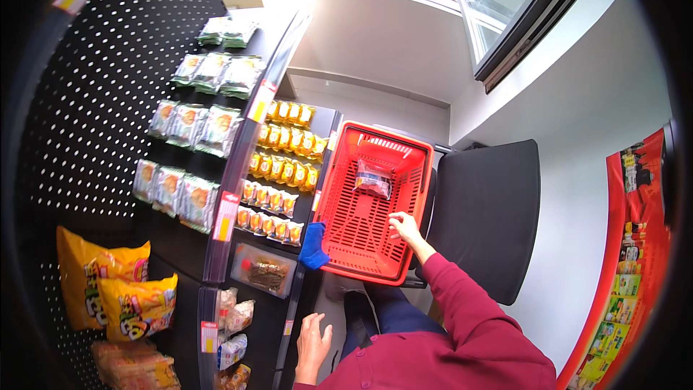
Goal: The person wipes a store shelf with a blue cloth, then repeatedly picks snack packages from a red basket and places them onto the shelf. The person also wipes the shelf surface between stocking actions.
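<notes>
In front of me a red plastic shopping basket [357, 260] rests beside the shelf. Inside it lies one clear-wrapped snack packet [373, 179], near the middle of the slotted floor. My right hand [403, 226] hovers over the basket's right side, fingers loosely bent, with nothing in it. My left hand [314, 338] is lower down, close to the shelf edge, empty with thumb and fingers apart. A blue cloth item [314, 246], possibly a sock, hangs at the basket's left rim.
Left, a black shelf [168, 238] carries green-and-white packets [187, 130] and orange snack bags [135, 309]. Yellow-wrapped cakes [284, 169] and a clear tub [264, 270] occupy the shelf below. A black chair [482, 216] stands right of the basket, under an open window [509, 11].
</notes>
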